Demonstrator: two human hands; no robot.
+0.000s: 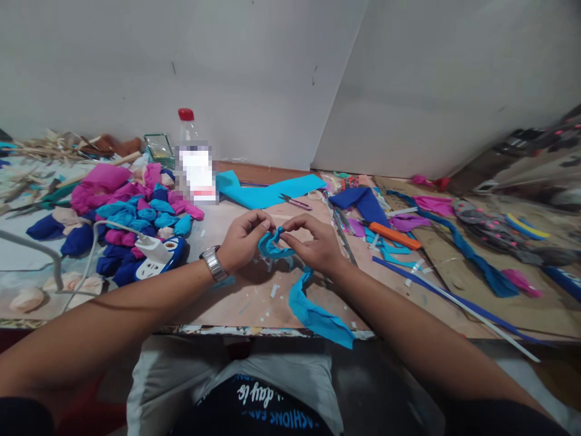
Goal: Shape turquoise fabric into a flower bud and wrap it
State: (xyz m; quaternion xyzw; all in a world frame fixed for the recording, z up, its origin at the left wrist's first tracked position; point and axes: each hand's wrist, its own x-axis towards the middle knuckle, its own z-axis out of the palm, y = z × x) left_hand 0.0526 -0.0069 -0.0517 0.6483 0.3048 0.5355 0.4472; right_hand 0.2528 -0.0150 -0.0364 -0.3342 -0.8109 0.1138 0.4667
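My left hand and my right hand meet over the middle of the table, both pinching a light-blue crepe paper strip. Between my fingertips the strip is gathered into a ruffled curl. Its loose tail drops below my right hand and hangs past the table's front edge. Thumb and index finger are closed on the paper in each hand. Beyond my hands lie small thread snips and a wide light-blue paper band.
At left, a heap of pink and blue paper buds surrounds a white-and-blue power strip with cords. A red-capped bottle stands behind. At right lie an orange cutter, a white stick, paper scraps and cardboard.
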